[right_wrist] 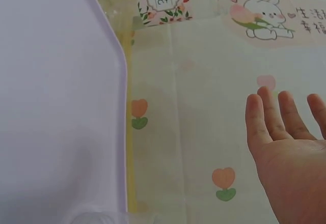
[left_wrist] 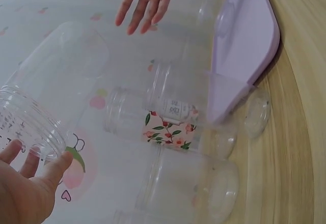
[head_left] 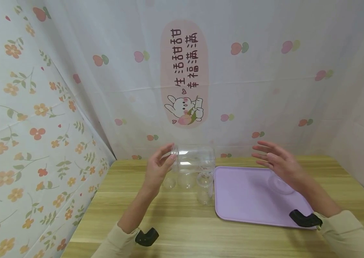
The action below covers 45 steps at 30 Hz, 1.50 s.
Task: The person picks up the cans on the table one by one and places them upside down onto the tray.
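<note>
My left hand [head_left: 156,170] grips a large clear plastic jar [head_left: 196,160] by its threaded mouth end. The jar lies sideways in the air, over several smaller clear jars. In the left wrist view, the thumb and fingers of that hand press round the rim of the jar [left_wrist: 63,76]. My right hand [head_left: 282,165] is held up over the purple tray [head_left: 246,200], fingers spread and nothing in them. Below it on the tray sits a round clear plastic piece [head_left: 278,184], partly covered by the hand.
Several clear jars stand left of the tray, among them a small jar [head_left: 205,193] at the front. One jar bears a floral label [left_wrist: 168,131]. A patterned curtain [head_left: 253,89] hangs behind the wooden table [head_left: 182,236], another [head_left: 33,143] at the left.
</note>
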Available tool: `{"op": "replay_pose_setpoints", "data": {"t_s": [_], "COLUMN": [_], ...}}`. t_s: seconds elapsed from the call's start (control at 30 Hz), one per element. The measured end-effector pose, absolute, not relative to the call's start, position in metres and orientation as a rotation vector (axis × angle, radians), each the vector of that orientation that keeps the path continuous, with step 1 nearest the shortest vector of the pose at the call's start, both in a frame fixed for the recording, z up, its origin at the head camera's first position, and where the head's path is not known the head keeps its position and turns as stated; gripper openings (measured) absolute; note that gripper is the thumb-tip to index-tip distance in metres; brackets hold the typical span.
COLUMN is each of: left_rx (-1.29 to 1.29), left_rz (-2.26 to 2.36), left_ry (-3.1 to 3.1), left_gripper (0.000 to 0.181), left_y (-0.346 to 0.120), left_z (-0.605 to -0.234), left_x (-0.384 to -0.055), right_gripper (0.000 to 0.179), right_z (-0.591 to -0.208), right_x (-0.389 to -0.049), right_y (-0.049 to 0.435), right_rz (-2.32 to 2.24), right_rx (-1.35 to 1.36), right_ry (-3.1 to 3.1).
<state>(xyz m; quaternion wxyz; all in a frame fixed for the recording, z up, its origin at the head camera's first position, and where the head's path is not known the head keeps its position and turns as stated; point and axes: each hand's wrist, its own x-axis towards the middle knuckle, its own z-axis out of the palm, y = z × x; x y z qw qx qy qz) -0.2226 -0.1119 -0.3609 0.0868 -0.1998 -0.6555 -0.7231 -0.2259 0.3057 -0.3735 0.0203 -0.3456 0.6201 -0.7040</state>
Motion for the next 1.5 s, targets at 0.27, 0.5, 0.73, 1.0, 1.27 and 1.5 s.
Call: {"op": "replay_pose_setpoints", "data": {"t_s": [0.27,0.5,0.73,1.0,1.27,1.5], "left_rx": [-0.6,-0.627,-0.64,-0.654,-0.665,-0.683], "left_rz": [-2.139,-2.148,-2.15,-2.168,-2.195,-2.187], "left_ry": [-1.978,-1.969,-1.957,-1.935,-1.93,-1.916], "left_gripper": [0.05,0.051,0.05,0.048,0.05,0.049], "left_y": [-0.106,-0.099,-0.095,-0.09,-0.083,-0.077], "left_z": [-0.359,-0.359,-0.361,-0.36,-0.359,-0.36], "left_x": [-0.223,-0.223,-0.225,-0.225,-0.225,-0.226], "right_gripper": [0.05,0.05,0.049,0.048,0.049,0.051], "right_z": [-0.374,-0.372,-0.368,-0.368,-0.371,-0.373], "right_x": [-0.228,-0.229,-0.23,-0.232,-0.231,-0.23], "right_y": [0.301,0.292,0.279,0.269,0.266,0.266], "right_rz": [-2.163,-2.189,-2.213,-2.2,-2.145,-2.11], "right_rx": [-1.034,-1.076,-1.118,-1.118,-1.098,-1.107], "right_ry": [1.996,1.956,1.944,1.961,2.006,2.01]}}
